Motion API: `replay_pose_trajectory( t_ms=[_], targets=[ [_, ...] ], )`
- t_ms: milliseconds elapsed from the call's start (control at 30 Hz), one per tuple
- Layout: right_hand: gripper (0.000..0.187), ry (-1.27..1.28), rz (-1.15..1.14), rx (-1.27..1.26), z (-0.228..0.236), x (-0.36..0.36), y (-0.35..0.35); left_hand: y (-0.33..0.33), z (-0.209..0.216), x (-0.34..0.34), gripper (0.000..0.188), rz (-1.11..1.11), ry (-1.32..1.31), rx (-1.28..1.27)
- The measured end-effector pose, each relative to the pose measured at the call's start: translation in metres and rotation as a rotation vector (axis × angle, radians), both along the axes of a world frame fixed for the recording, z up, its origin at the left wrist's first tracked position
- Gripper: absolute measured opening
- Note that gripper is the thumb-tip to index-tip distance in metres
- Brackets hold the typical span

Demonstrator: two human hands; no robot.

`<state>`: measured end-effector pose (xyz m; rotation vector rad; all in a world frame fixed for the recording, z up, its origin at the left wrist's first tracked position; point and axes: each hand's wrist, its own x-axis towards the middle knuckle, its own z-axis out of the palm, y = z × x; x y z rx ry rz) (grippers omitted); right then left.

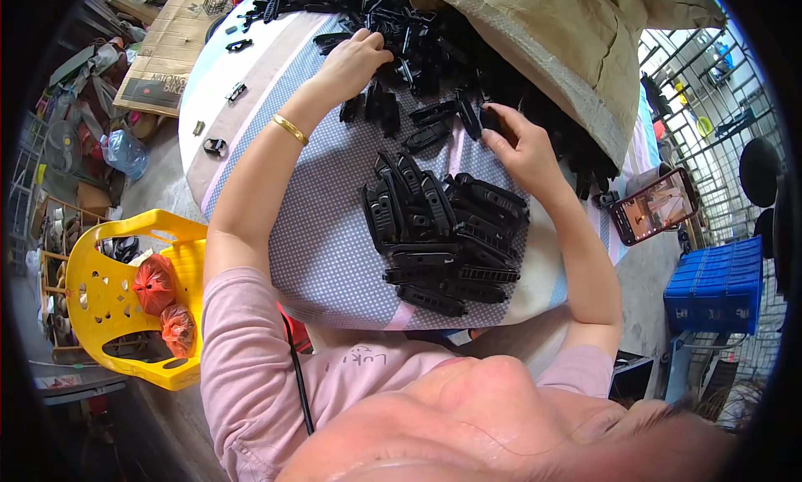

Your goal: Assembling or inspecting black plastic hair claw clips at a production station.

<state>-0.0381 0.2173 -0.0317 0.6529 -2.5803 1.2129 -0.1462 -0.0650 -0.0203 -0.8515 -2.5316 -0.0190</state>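
Note:
Many small, long black plastic parts, like ribbed clips or casings, lie on a cloth-covered round table. At the far side, my left hand (352, 66) reaches into the big loose heap of black parts (418, 39). Its fingers are bent together and hide what they hold, if anything. My right hand (525, 152) pinches at the end of a slim black plastic part (469, 114), right of the heap's near edge. Two more black parts (428, 137) lie just left of it. Between my forearms, several parts are grouped in a tidy cluster (443, 231) of rows, close to the near edge.
A brown paper-lined sack (551, 56) lies over the far right of the table. A phone (656, 206) stands at the right edge. A yellow chair (109, 298) with red bags is at left; a blue crate (716, 286) is at right. Small pieces (215, 146) lie at the table's left.

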Motion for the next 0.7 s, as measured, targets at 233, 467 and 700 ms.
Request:
replay_pose_trajectory(
  t_ms=[233, 467, 700],
  targets=[
    [0.03, -0.295, 0.131, -0.458, 0.019, 0.006, 0.001, 0.014, 0.03, 0.019, 0.024, -0.06, -0.45, 0.455],
    [0.044, -0.26, 0.251, -0.748, 0.027, 0.016, -0.003, 0.053, 0.033, 0.059, 0.037, -0.433, -1.237, 1.135],
    [0.037, -0.082, 0.21, -0.548, 0.032, 0.02, -0.002, 0.072, 0.036, 0.086, 0.036, -0.335, -1.45, 1.165]
  ],
)
